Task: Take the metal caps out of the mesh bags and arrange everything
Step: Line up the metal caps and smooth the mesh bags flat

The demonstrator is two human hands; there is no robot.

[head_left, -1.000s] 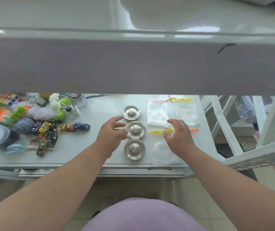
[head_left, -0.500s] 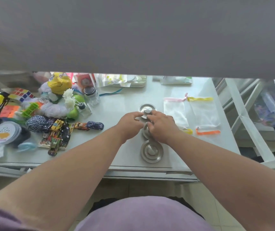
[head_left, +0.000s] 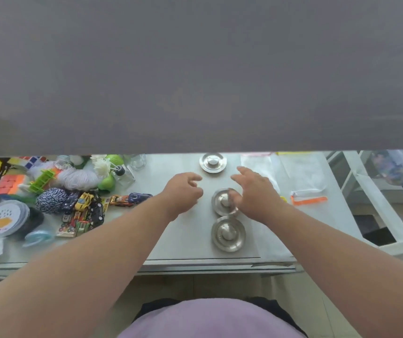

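Note:
Three round metal caps lie in a line on the white table (head_left: 186, 240): a far cap (head_left: 212, 162), a middle cap (head_left: 222, 200) and a near cap (head_left: 228, 233). My left hand (head_left: 183, 191) hovers just left of the middle cap, fingers curled and empty. My right hand (head_left: 254, 191) is over the middle cap's right edge with fingers spread; it grips nothing. Flat white mesh bags lie to the right, one with an orange drawstring (head_left: 309, 200), others (head_left: 300, 172) beyond it, partly hidden by my right hand and the grey band above.
A pile of clutter fills the table's left: toy cars (head_left: 85, 208), a yarn ball (head_left: 50, 200), puzzle cubes (head_left: 7, 184), a small glass bottle (head_left: 125, 178), round lids (head_left: 3, 219). A grey band (head_left: 195, 69) blocks the upper view. White rails (head_left: 371, 203) stand right of the table.
Both hands were closed together over the middle cap half a second ago; now they have drawn apart and opened, leaving it lying between the other two.

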